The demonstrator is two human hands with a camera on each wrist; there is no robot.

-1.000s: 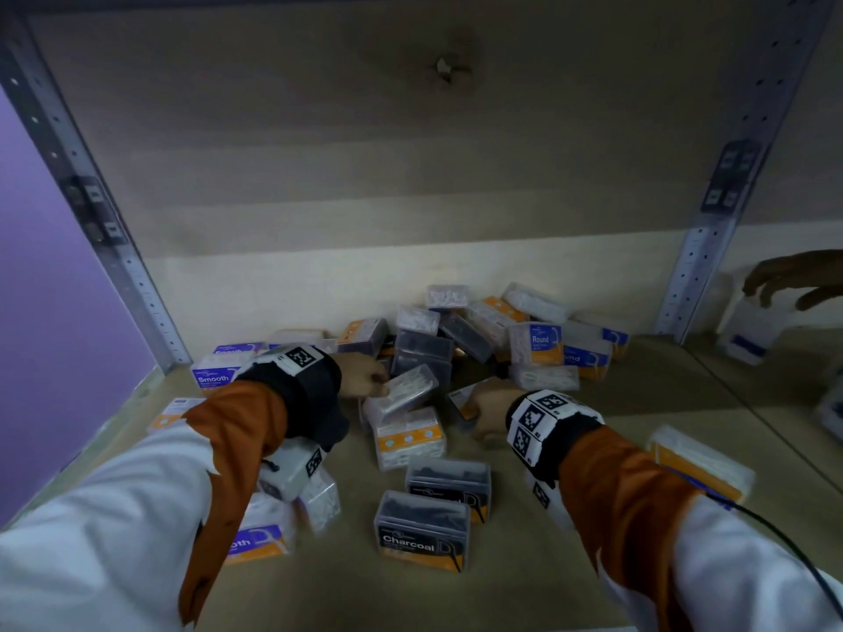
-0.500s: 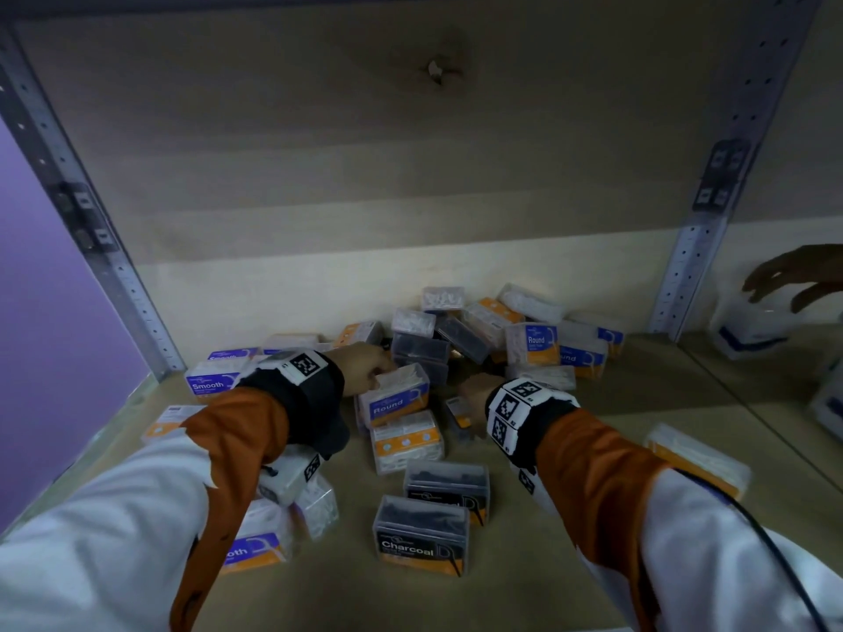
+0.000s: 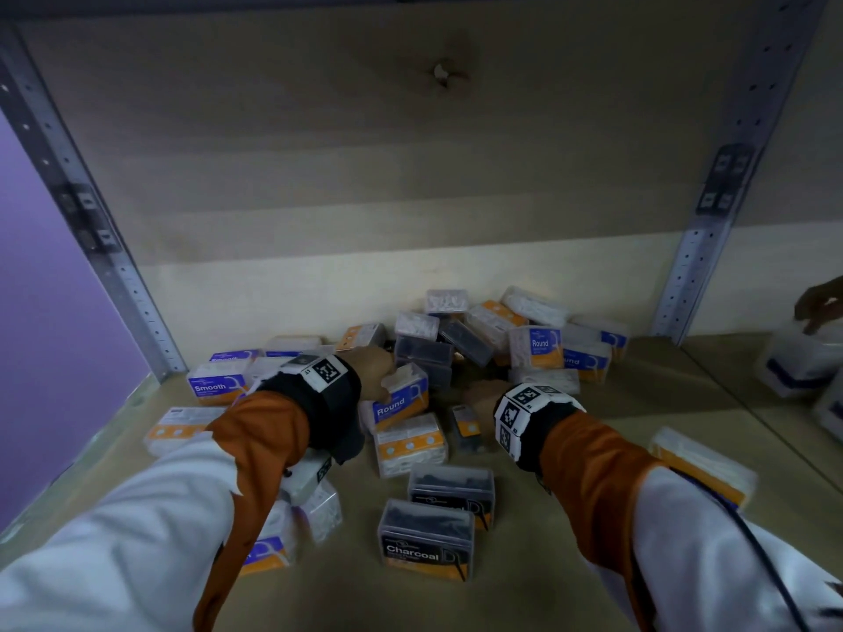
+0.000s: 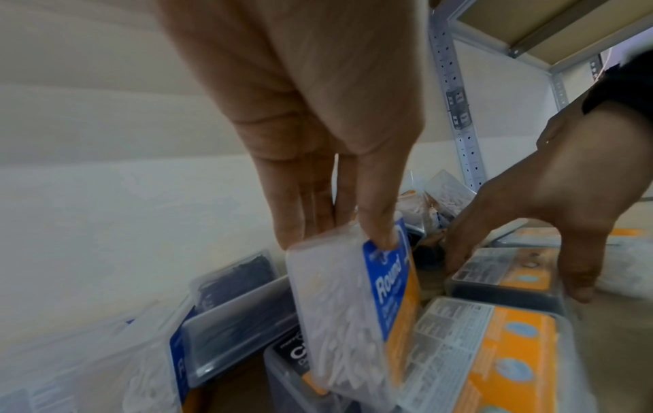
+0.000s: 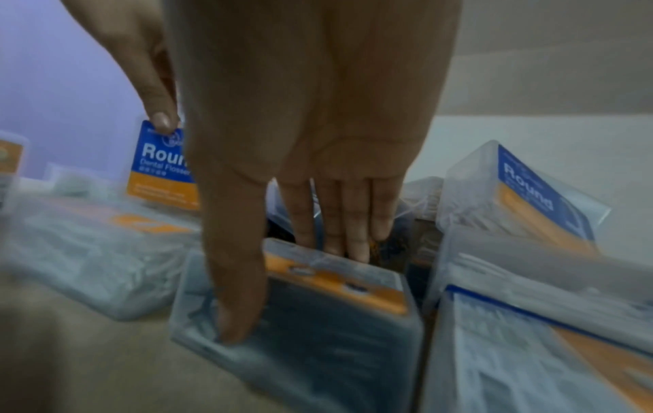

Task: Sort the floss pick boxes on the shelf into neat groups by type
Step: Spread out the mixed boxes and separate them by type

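My left hand (image 3: 377, 370) pinches the top of a clear Round floss pick box (image 3: 401, 401) with a blue and orange label, held upright in the middle of the shelf. In the left wrist view the left hand (image 4: 339, 237) has its fingers (image 4: 300, 220) behind the Round box (image 4: 353, 313) and its thumb on the label. My right hand (image 3: 481, 394) reaches down over a dark charcoal box (image 3: 466, 426) lying label up. From the right wrist, the right hand (image 5: 293, 290) spans this dark box (image 5: 318, 329), thumb on the near side, fingers (image 5: 353, 237) behind the far edge.
A jumbled pile of boxes (image 3: 492, 335) fills the back. Two Charcoal boxes (image 3: 426, 547) stand in front, a Smooth box (image 3: 216, 385) at left, a white one (image 3: 702, 463) at right. Metal uprights (image 3: 693, 266) flank the bay. Another person's hand (image 3: 821, 305) touches a container (image 3: 798, 367).
My left hand has turned the Round box so its blue label faces me. My right hand has shifted slightly left and settled onto the dark box.
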